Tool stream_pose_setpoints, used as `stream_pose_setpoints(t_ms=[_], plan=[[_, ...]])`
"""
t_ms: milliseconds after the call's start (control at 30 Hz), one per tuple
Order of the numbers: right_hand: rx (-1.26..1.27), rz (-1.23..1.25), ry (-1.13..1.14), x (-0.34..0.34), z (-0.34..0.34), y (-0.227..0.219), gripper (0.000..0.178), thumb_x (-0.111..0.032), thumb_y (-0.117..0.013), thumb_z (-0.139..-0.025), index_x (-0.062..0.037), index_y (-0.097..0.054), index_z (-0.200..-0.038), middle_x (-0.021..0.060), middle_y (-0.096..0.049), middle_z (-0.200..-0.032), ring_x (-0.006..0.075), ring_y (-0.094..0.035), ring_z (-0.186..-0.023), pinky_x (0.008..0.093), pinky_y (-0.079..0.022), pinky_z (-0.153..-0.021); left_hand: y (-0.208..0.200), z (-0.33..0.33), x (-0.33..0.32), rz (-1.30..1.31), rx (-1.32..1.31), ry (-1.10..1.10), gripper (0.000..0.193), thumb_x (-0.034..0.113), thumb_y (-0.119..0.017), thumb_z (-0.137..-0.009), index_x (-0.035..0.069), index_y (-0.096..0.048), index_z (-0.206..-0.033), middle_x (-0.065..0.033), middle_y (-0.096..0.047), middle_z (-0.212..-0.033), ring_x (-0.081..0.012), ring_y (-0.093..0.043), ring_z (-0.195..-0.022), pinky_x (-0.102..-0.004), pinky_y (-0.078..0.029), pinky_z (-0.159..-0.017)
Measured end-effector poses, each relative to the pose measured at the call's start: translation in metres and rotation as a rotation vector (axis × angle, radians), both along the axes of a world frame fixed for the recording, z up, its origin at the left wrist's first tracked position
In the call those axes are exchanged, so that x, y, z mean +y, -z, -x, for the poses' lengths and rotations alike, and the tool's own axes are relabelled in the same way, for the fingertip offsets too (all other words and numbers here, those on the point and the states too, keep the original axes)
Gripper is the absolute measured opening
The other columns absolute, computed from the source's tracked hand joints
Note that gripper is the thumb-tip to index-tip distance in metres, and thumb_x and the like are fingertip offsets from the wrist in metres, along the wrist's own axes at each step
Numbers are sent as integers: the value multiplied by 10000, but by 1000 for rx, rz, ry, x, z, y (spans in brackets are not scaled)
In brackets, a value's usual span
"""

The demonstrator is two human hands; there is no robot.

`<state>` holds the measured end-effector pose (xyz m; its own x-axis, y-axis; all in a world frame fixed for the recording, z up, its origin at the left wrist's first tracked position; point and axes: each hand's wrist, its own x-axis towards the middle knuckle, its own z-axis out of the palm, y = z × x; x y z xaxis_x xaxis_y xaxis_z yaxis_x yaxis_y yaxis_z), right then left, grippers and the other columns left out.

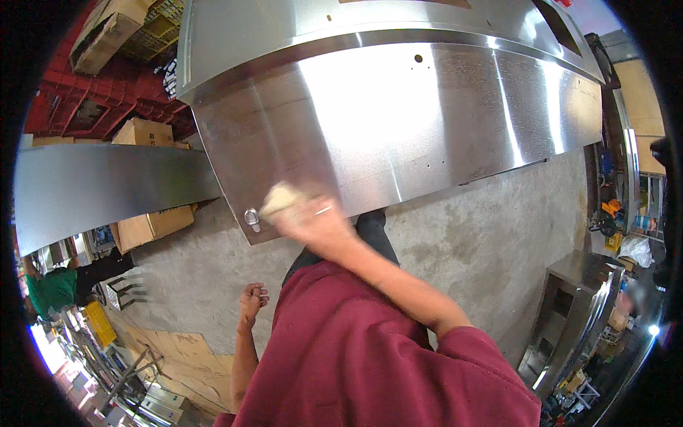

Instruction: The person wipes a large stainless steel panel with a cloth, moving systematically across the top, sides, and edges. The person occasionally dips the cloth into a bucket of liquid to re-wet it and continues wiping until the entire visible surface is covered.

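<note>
One left hand (252, 302), one right hand (313, 222) — one pale wad (282, 197) — one latch (252, 219).

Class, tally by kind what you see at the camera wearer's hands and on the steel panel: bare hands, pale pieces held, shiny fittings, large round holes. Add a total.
Bare hands: 2 (left hand, right hand)
Pale cloth-like piece, blurred, held: 1
Shiny fitting on the steel panel: 1
Large round hole: 1
Total: 5
</note>
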<state>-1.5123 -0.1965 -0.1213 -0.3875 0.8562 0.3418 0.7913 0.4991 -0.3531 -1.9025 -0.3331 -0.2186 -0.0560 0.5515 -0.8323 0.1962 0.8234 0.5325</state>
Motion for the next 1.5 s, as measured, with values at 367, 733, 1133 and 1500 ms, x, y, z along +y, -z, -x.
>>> stream_pose_setpoints(t_ms=[367,733,1133,1500], plan=[[-128,-259,1071,-21,-283,-72,477,-229,-623,-1092,-65,-547,-1533,296,-596,-1359,455,-607,-1193,570,-483,-1048,4,50,-5,8,144,147,269,232,-571,-1140,17,-654,-1277,-117,-738,-1020,-185,-715,-768,-319,-571,-630],[127,-470,388,205,-40,-93,514,-201,-703,-918,-232,-641,-1427,165,-556,-1423,366,-615,-1189,541,-495,-913,-282,-167,232,-693,-9,410,310,336,-557,-1167,58,-688,-1132,-49,-717,-919,-119,-652,-795,-288,-529,-729],[-162,-300,471,181,-510,-91,278,-175,-701,-970,-261,-738,-1232,136,-733,-1219,338,-703,-1011,493,-568,-840,-336,-428,419,-1207,379,318,297,247,-569,-1170,24,-740,-1266,-40,-706,-1000,-113,-639,-896,-288,-543,-833],[213,-266,783,124,-635,-125,491,-303,-500,-1148,13,-503,-1523,289,-552,-1357,421,-598,-1236,547,-497,-1065,-325,-527,425,-1185,315,285,318,266,-566,-1172,17,-735,-1274,-40,-716,-973,-115,-639,-888,-289,-533,-821]])
